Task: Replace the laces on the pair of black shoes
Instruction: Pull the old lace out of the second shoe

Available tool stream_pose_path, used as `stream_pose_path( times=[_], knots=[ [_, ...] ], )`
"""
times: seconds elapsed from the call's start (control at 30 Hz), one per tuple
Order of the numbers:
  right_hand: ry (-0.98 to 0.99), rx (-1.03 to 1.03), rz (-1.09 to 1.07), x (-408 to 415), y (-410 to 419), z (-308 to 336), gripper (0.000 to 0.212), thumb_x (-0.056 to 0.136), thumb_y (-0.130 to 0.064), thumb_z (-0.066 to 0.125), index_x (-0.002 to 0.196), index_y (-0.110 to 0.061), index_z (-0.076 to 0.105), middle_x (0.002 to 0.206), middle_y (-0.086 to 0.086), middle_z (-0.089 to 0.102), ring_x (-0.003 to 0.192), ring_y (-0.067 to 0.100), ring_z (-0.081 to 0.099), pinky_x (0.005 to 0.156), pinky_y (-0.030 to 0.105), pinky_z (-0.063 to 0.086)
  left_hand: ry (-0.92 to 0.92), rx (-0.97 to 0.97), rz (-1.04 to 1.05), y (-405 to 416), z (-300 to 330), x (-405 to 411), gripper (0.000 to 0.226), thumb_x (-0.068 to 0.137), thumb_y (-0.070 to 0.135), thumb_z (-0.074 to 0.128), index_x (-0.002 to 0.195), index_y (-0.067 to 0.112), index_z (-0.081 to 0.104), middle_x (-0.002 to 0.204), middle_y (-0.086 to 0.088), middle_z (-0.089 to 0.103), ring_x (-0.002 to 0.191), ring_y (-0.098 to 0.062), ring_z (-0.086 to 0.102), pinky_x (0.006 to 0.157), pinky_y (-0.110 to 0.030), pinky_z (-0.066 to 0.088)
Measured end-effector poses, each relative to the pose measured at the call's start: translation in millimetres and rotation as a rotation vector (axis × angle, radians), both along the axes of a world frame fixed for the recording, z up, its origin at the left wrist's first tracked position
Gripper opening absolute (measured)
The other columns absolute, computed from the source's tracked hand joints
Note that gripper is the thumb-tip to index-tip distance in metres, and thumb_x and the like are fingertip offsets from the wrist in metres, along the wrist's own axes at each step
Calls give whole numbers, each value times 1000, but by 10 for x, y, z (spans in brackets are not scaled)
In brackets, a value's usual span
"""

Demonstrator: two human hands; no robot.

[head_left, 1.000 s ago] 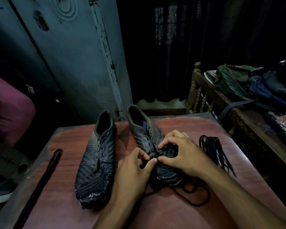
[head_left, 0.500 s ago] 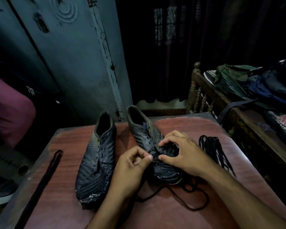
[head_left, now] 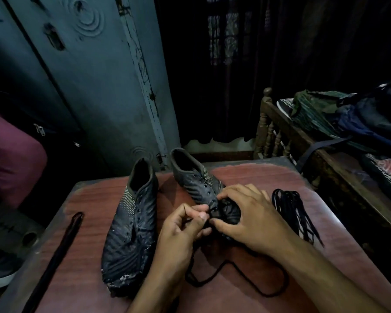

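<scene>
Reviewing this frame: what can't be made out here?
Head view only:
- Toe of the right shoe: covered by the right hand.
- Which eyelet the lace enters: hidden behind the left hand, dim light.
- Long dark strip at the table's left: cut off by the bottom edge.
- Lace bundle: strand count unreadable, too dark.

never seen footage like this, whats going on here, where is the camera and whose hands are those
There is no machine here. The camera sits on a person's head and looks forward and down, so the hands belong to the wearer. On the reddish table stand two black shoes. The left shoe has bare eyelets. The left hand pinches a thin black lace that trails loose over the table, while the right hand grips the toe end of the right shoe. A bundle of black laces lies to the right, and a long dark strip, perhaps another lace, to the left.
</scene>
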State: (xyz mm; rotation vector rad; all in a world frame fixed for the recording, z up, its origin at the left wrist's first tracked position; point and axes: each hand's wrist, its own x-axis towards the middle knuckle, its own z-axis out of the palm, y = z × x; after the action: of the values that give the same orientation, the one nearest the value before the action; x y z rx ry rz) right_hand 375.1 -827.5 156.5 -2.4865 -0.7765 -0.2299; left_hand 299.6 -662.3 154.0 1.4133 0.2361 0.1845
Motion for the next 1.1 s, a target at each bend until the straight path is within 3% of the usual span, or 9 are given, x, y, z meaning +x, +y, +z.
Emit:
stream_pose_path(
  times=[0.1,0.2,0.3,0.43,0.53,0.63,0.77,0.93,1.1],
  knots=[
    [-17,-21,-38,-1,1,-19,65,74,-77,39,125,-40,54,125,-25,56,121,6,44,99,30,30,10,-124,-30,-45,43,-17,19,92,3,62,76,7,51,119,-9,73,111,-27,70,96,-47,57],
    [-77,22,-64,-15,15,-44,51,80,-69,45,122,-42,53,118,-24,60,116,7,50,98,32,32,28,-206,-27,-46,81,-21,17,87,5,62,76,9,49,118,-10,74,112,-31,71,100,-52,54],
    [-180,132,-42,-20,47,-75,30,84,-56,52,107,-39,59,107,-22,60,106,7,53,91,29,32,34,-303,-23,-41,111,-29,19,84,0,61,75,11,49,102,-8,69,109,-33,72,102,-55,49],
    [-317,211,-9,25,44,-108,18,86,-44,60,93,-31,70,94,-20,53,94,6,46,83,27,28,18,-289,-63,-62,132,-54,10,74,12,61,70,15,53,86,-1,63,113,-31,71,104,-53,48],
    [-440,243,-1,35,33,-95,16,89,-37,63,91,-25,74,85,-16,56,82,8,44,76,30,28,55,-337,-19,-96,113,-27,13,87,15,60,75,16,64,97,-13,73,112,-33,71,102,-50,51],
    [-491,287,77,-9,50,-57,11,91,-27,67,93,-20,75,82,-11,62,76,13,53,69,34,41,108,-296,20,-131,91,6,29,106,13,39,96,8,66,95,-17,76,94,-27,74,94,-43,54],
    [-437,340,245,-166,135,-29,10,95,-21,68,101,-19,75,79,-7,61,72,11,59,66,24,51,153,-253,73,-163,81,17,34,107,20,45,94,10,75,91,-13,77,79,-20,74,80,-36,58],
    [-298,295,304,-198,148,-42,7,93,-28,68,98,-25,72,77,-12,58,65,7,58,56,31,52,207,-239,17,-105,26,55,40,97,41,59,85,7,77,85,-17,76,71,-20,71,75,-35,57],
    [-108,196,439,-197,81,35,8,86,-26,72,91,-23,77,78,-13,68,70,-5,58,64,10,42,163,-247,-120,-63,13,56,25,86,31,69,87,5,66,83,-22,60,67,-21,57,58,-27,47]
  ],
)
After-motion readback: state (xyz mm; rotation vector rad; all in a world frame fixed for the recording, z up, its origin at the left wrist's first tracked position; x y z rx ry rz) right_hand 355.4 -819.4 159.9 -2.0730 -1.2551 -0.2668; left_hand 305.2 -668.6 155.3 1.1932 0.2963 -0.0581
